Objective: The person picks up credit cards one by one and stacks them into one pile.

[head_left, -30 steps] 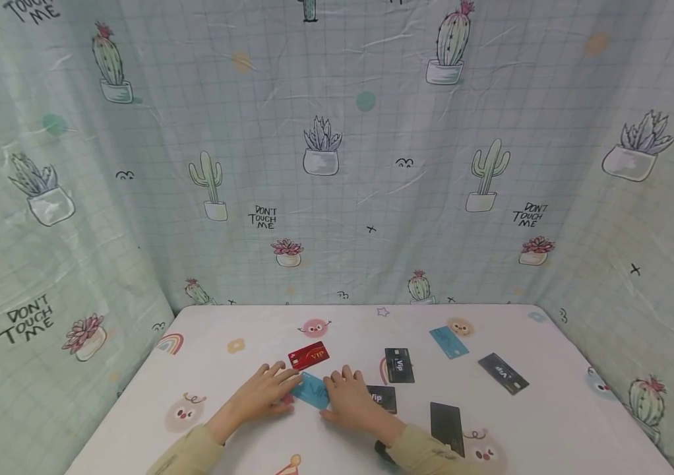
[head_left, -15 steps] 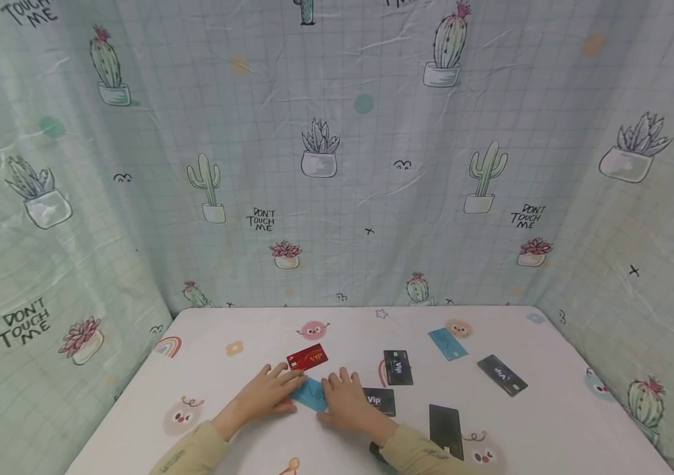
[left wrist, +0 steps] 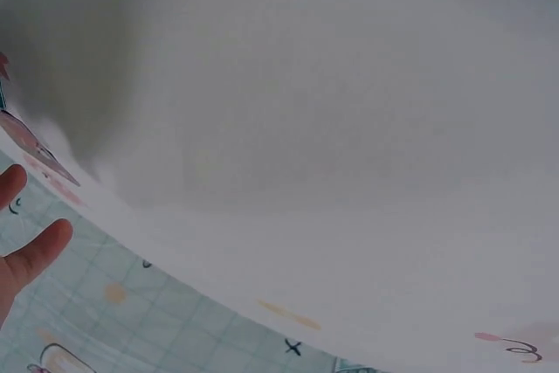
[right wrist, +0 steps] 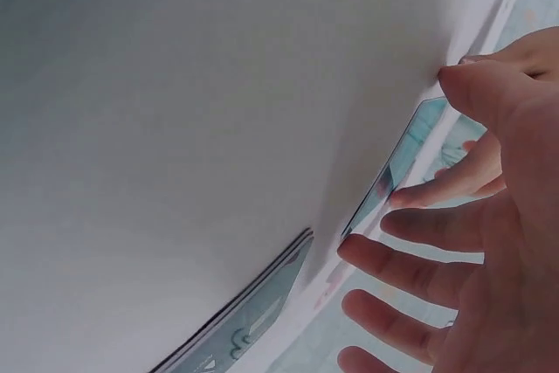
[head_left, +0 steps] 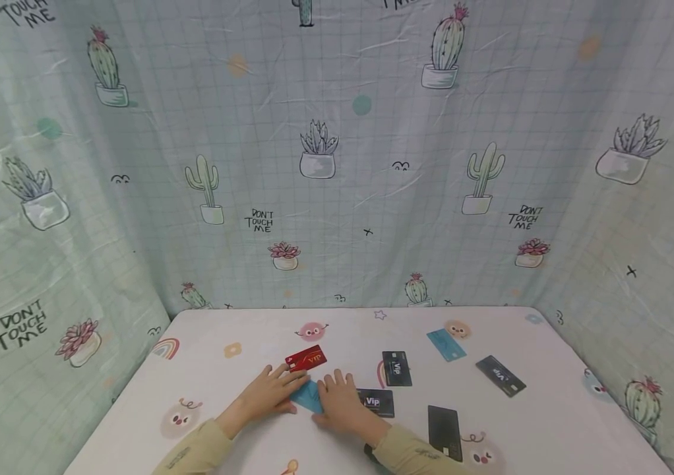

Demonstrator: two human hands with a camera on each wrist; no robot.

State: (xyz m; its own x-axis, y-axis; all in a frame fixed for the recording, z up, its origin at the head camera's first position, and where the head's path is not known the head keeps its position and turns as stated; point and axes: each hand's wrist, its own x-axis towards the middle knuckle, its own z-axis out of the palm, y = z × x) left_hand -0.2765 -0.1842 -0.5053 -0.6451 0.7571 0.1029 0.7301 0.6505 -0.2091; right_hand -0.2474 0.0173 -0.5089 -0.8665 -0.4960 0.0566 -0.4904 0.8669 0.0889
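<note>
A light blue card (head_left: 306,396) lies on the table between my two hands, partly covered by them. My left hand (head_left: 267,392) has its fingertips over the card's left side, thumb low beside it. From the right, my right hand (head_left: 341,404) touches the card's near end; in the right wrist view its fingers (right wrist: 419,272) are spread and the thumb is at the far corner of the blue card (right wrist: 410,150). A red VIP card (head_left: 306,358) lies just beyond the left fingertips. Only two fingertips (left wrist: 44,246) show in the left wrist view.
A black Vip card (head_left: 376,402) lies right beside my right hand. Further right are more black cards (head_left: 397,368), (head_left: 500,376), (head_left: 445,432) and another blue card (head_left: 446,345). Under my right sleeve (head_left: 414,455) a dark card shows partly. A printed curtain (head_left: 337,198) surrounds the table (head_left: 242,442).
My right hand has shifted slightly left over the blue card, showing more of the black Vip card beside it. The left hand has barely moved. The head view has drifted a little.
</note>
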